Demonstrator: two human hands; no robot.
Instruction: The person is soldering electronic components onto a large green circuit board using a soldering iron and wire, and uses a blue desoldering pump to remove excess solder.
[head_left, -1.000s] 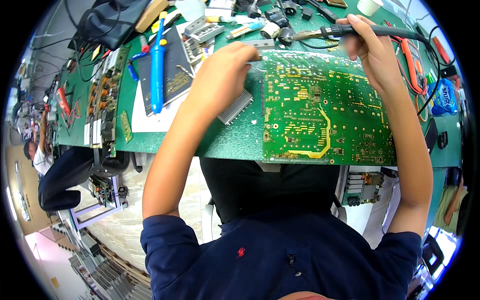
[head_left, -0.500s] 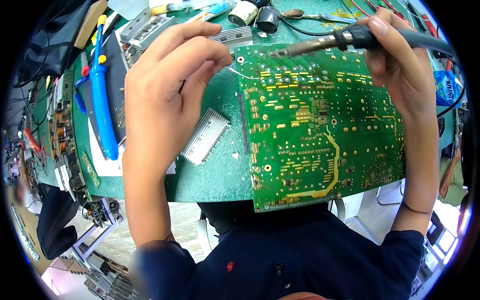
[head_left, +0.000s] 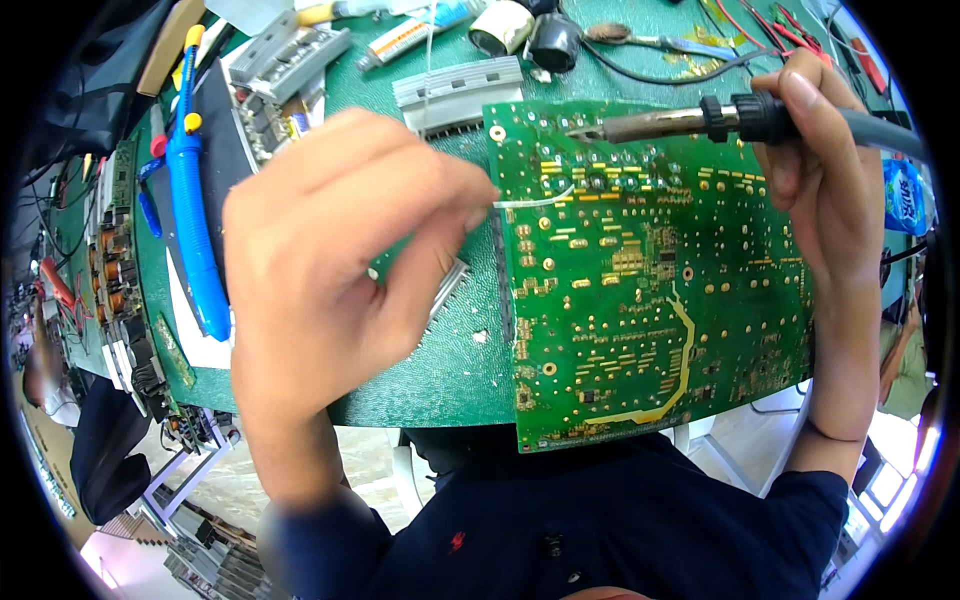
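Note:
A green circuit board with gold pads and traces lies on the green mat at the bench's front edge. My left hand pinches a thin pale solder wire, whose far end reaches over the board's upper left pads. My right hand grips the black handle of a soldering iron at the upper right; its metal tip points left, over the board's top rows of pads. Behind the board sits a finned silver heatsink, and another heatsink is mostly hidden behind my left hand.
A blue desoldering pump, metal blocks, a tube, black cylinders, a brush and a blue packet surround the board. Boards line the left. Other people are at both sides.
My left hand has moved down, bringing the wire lower over the board. The iron shifted down from the back of the bench onto the board's upper part. The view has also shifted.

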